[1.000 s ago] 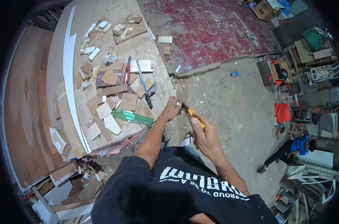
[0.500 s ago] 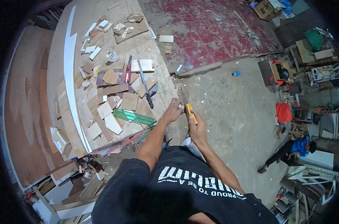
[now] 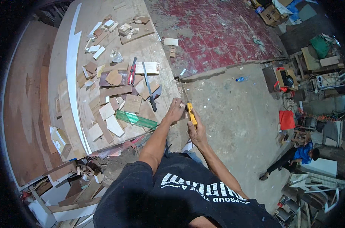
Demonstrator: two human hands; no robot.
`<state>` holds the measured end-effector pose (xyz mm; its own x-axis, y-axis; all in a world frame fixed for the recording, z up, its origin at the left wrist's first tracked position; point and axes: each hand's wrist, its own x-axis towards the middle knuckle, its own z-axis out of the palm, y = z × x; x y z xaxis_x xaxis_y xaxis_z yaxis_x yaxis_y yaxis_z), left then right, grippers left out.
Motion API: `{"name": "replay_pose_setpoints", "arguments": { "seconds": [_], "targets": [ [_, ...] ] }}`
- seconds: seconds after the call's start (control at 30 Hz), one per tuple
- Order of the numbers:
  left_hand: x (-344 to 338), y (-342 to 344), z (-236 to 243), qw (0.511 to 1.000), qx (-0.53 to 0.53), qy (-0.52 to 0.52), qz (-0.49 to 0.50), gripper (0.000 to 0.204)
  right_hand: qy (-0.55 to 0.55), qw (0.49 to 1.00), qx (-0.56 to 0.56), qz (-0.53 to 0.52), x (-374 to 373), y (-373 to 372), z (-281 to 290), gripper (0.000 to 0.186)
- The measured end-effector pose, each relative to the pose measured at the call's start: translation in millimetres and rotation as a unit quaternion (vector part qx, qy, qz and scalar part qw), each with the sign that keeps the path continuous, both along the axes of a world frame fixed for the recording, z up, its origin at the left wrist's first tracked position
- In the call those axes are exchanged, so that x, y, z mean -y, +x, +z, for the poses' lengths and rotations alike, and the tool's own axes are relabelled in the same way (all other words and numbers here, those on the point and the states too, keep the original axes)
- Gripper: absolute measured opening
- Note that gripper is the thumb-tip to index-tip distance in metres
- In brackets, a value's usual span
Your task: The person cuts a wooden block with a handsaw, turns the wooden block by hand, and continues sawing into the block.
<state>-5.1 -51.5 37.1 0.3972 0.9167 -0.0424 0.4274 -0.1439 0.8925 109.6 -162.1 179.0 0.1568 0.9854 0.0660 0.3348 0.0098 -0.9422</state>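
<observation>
My right hand (image 3: 197, 131) is closed round the yellow handle of a handsaw (image 3: 192, 114), just off the worktable's right edge. The narrow blade is hard to make out, running away from me along that edge. Beside it, my left hand (image 3: 175, 109) presses down at the table edge, its fingers bent over a small pale wood piece (image 3: 182, 105) that they mostly hide. To the left of that hand lie a dark-handled saw blade (image 3: 148, 84), a green clear ruler (image 3: 136, 119) and a red level (image 3: 132, 71).
Many wood offcuts (image 3: 114, 125) cover the worktable (image 3: 66, 34), with a small glass-like object (image 3: 116, 56) among them. A plastic bottle (image 3: 241, 79) lies on the concrete floor. At the right, a person in blue (image 3: 303, 154) sits near a red cloth (image 3: 287, 120) and clutter.
My right hand and the yellow handle have shifted slightly left and toward me. The left hand stays at the table edge, and the view has tilted a little.
</observation>
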Motion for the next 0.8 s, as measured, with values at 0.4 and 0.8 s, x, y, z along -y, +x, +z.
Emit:
{"name": "replay_pose_setpoints", "arguments": {
  "seconds": [0.4,0.8],
  "targets": [
    [1.1,5.8,-10.2,0.999,-0.01,-0.029,-0.023,0.036,-0.07,0.987,-0.125,-0.078,20.7,10.1,-5.7,0.044],
    [8.5,1.0,-16.9,1.0,-0.012,-0.005,-0.02,0.04,-0.223,0.973,-0.032,-0.045,2.3,14.9,154.8,0.043]
  ]
}}
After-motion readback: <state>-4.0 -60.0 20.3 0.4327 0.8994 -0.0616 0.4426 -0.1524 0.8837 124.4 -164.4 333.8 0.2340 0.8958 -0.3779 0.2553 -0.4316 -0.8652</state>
